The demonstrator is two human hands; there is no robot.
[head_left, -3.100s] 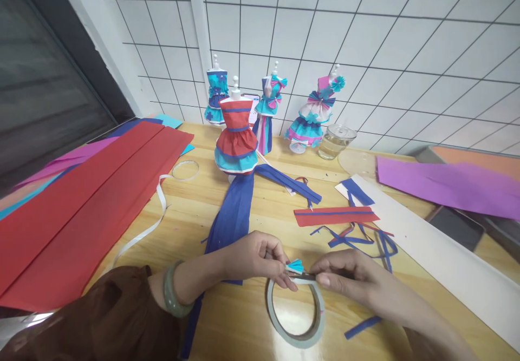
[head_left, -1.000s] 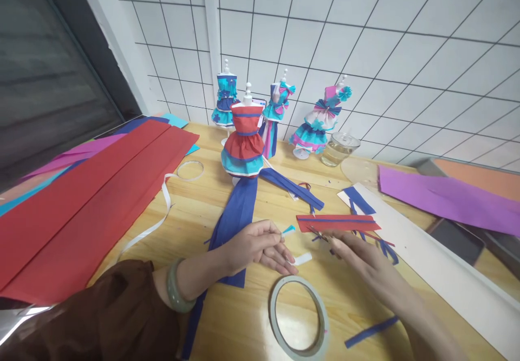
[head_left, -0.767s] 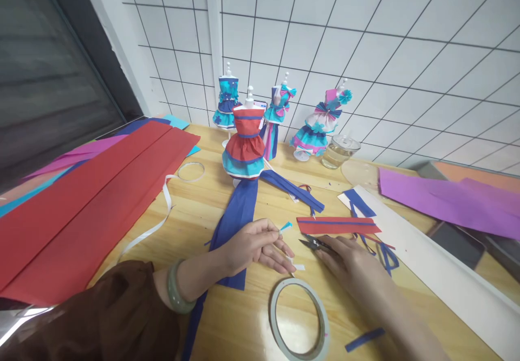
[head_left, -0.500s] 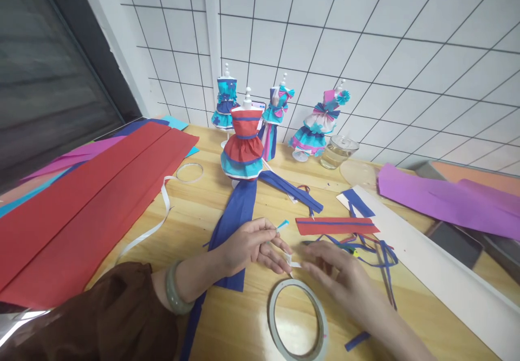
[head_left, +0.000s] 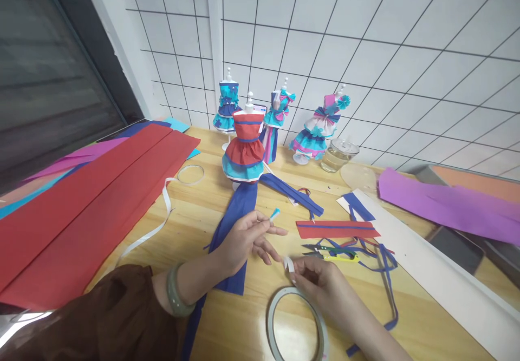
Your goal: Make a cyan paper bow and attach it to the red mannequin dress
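Observation:
Between thumb and forefinger, my left hand (head_left: 249,239) pinches a small light-blue and white strip (head_left: 275,214); its other fingers are spread. My right hand (head_left: 319,280) is closed on a short curled piece of white tape (head_left: 288,265), close to the left fingertips. Just below lies a roll of double-sided tape (head_left: 274,301), flat on the table. Under my left wrist runs a long dark-blue fabric strip (head_left: 235,280), reaching towards a dress form in a red and turquoise dress (head_left: 248,139). Thread snips with yellow handles (head_left: 345,256) lie beyond my right hand.
Three more dressed forms stand by the tiled wall, one in a pink and turquoise dress (head_left: 314,128), near a glass jar (head_left: 339,155). Red fabric (head_left: 101,204) covers the left side. A red strip (head_left: 337,229), white board (head_left: 439,269) and purple sheet (head_left: 430,201) lie right.
My right hand has drawn in, lower and left, and now pinches the white tape piece near the left fingers. The snips have come into fuller view. The left hand still holds the small strip.

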